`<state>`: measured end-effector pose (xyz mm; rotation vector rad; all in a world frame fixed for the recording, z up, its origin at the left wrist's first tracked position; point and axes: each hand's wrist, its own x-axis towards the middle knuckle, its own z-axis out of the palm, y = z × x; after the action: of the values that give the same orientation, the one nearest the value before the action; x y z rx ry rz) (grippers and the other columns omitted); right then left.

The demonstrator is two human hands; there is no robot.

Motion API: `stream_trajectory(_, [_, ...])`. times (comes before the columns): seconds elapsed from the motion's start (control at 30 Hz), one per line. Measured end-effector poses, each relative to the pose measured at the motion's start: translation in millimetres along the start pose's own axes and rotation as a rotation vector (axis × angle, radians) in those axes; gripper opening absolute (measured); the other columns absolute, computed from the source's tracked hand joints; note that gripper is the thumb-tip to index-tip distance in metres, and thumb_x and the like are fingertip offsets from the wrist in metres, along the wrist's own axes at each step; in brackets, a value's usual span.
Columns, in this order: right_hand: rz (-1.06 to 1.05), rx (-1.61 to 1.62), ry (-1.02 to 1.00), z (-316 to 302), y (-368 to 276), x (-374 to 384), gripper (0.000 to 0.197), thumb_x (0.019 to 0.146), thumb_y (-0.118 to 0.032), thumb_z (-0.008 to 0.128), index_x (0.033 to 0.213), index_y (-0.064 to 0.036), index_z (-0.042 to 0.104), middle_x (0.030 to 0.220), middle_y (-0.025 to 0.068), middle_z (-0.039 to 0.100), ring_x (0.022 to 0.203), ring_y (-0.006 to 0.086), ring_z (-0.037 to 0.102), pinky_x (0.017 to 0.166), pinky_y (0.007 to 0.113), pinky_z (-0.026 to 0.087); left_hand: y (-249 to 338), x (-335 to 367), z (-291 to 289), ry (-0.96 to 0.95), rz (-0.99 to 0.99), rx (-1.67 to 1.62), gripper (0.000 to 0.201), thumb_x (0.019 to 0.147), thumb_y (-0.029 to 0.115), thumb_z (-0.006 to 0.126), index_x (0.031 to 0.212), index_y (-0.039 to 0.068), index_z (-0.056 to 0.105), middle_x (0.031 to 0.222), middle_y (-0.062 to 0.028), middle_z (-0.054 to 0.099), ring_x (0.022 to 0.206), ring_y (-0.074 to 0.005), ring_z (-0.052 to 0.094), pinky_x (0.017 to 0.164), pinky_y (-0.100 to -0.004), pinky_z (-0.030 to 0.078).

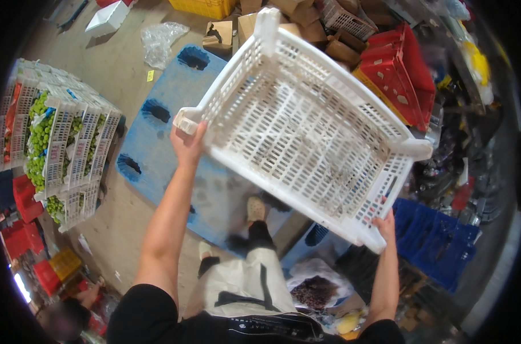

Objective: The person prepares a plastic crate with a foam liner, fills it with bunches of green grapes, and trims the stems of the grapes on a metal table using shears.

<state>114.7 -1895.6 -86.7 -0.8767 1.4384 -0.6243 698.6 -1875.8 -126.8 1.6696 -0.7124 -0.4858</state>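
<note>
A white slatted plastic crate (306, 135) is held up in front of me, tilted so that its bare, soiled inside faces me. My left hand (187, 143) grips its near left corner, fingers wrapped around the corner post. At the lower right corner my right hand (385, 225) is closed on the crate's short side, with some fingertips showing through its slots. Under the crate, a blue plastic pallet (163, 132) with dark oval holes lies on the floor, and one of my shoes (256, 208) rests over it.
Stacked white crates of green produce (71, 137) stand at the left. Cardboard boxes (219, 35) and a red crate (398, 74) crowd the far side. Blue crates (435, 238) lie at right. Crumpled clear plastic (162, 43) is on the floor. Another person (63, 318) appears at lower left.
</note>
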Motion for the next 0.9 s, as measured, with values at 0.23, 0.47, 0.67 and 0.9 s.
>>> stream_trajectory(0.23, [0.005,-0.056,0.042,-13,22,17,0.08,0.06,0.013,0.045,0.136,-0.0039,0.026,0.126,0.0143,0.043,0.112,0.0284,0.05,0.083,0.035,0.049,7,-4,11,-0.05,0.091,0.184,0.034,0.069,0.016,0.07,0.098,0.003,0.057,0.089,-0.0077,0.06,0.081,-0.0176,0.056,0.074,-0.0295,0.044])
stream_trajectory(0.47, [0.007,-0.125,0.001,-19,31,15,0.078,0.059,0.008,0.049,0.133,-0.0018,0.027,0.122,0.0129,0.044,0.11,0.0264,0.05,0.085,0.036,0.046,6,-12,5,-0.069,0.072,0.143,0.031,0.07,0.014,0.069,0.096,0.0,0.056,0.089,-0.0084,0.06,0.082,-0.0183,0.056,0.075,-0.03,0.044])
stream_trajectory(0.67, [-0.04,-0.118,-0.065,-21,30,25,0.079,0.058,0.006,0.05,0.133,-0.0019,0.027,0.123,0.0117,0.041,0.113,0.0272,0.047,0.089,0.037,0.044,-5,-7,13,-0.044,0.111,0.102,0.03,0.072,0.012,0.068,0.098,0.001,0.055,0.089,-0.0082,0.059,0.082,-0.0172,0.056,0.074,-0.0293,0.044])
stream_trajectory(0.9, [-0.04,-0.26,-0.126,-24,24,23,0.076,0.066,0.005,0.051,0.136,-0.0041,0.024,0.128,0.0116,0.041,0.109,0.0252,0.05,0.081,0.034,0.048,1,-6,-3,-0.255,0.018,0.178,0.045,0.071,0.022,0.073,0.106,0.002,0.053,0.098,-0.0089,0.06,0.089,-0.0182,0.056,0.078,-0.0304,0.046])
